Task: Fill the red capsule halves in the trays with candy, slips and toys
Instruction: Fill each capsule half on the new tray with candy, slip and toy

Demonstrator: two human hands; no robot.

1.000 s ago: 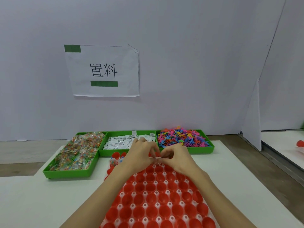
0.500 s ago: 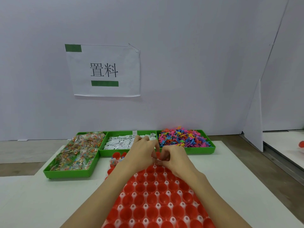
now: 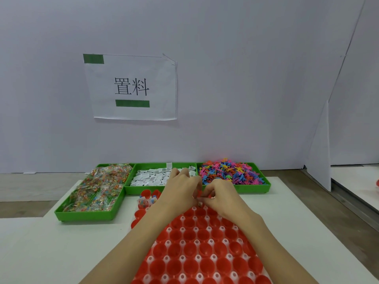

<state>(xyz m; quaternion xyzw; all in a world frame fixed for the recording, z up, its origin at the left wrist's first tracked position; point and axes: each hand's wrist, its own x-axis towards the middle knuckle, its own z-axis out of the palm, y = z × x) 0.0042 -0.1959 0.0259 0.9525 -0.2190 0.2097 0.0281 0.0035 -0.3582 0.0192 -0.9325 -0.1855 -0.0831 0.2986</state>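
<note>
Both hands meet over the far edge of the capsule tray (image 3: 205, 249): left hand (image 3: 180, 193) and right hand (image 3: 220, 196) have fingers curled, pinching something small between them; what it is I cannot tell. Best to separate one piece cleanly, then drop it squarely into an empty red half (image 3: 200, 212) just beneath.

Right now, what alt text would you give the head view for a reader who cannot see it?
Two bare hands, left hand and right hand, meet fingertip to fingertip over the far end of a tray of red capsule halves on a white table. Behind them stand three green bins: candy, white slips and colourful toys. A paper sign hangs on the wall.
</note>
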